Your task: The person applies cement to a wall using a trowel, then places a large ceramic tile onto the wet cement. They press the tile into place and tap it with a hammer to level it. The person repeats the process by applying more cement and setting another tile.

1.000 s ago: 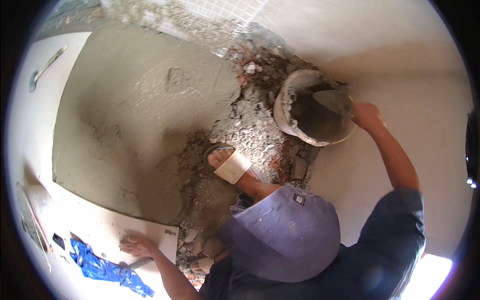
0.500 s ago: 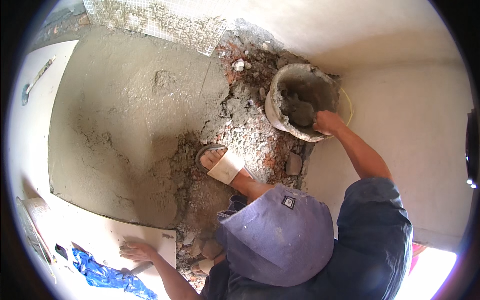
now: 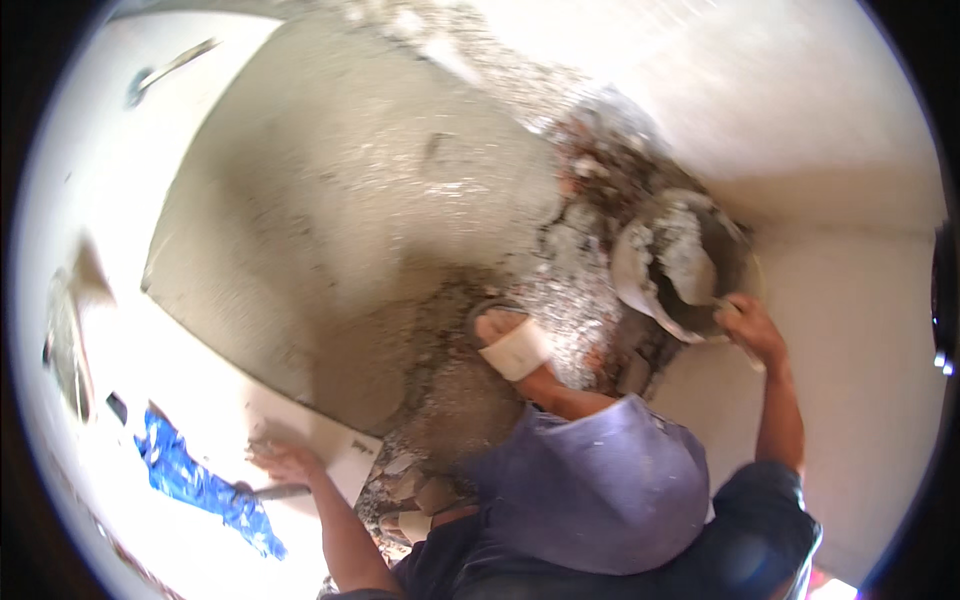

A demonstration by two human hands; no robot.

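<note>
My right hand [image 3: 745,325] is closed round the handle of a trowel at the near rim of a mortar-crusted bucket [image 3: 637,275]. On the trowel, inside the bucket, rides a lump of wet grey mortar [image 3: 688,255]; most of the blade is hidden or blurred. My left hand [image 3: 285,462] rests with fingers apart on a white board or tile [image 3: 345,455] at the lower left. Beside its wrist lies a dark handle [image 3: 280,491], and left of that a crumpled blue plastic wrapper [image 3: 190,465]. A wide bed of wet mortar [image 3: 350,190] spreads across the floor ahead.
My sandalled foot [image 3: 515,345] stands on rubble [image 3: 575,290] between mortar and bucket. A tool with a blue-grey head [image 3: 180,68] lies on the white surface at upper left. A round pan-like object [image 3: 70,340] is at far left. A pale wall [image 3: 850,330] rises beside the bucket.
The view has swung, so the scene sits further right and lower. My right hand has drawn up the trowel, which now bears a mortar lump. My left hand stays on the white surface.
</note>
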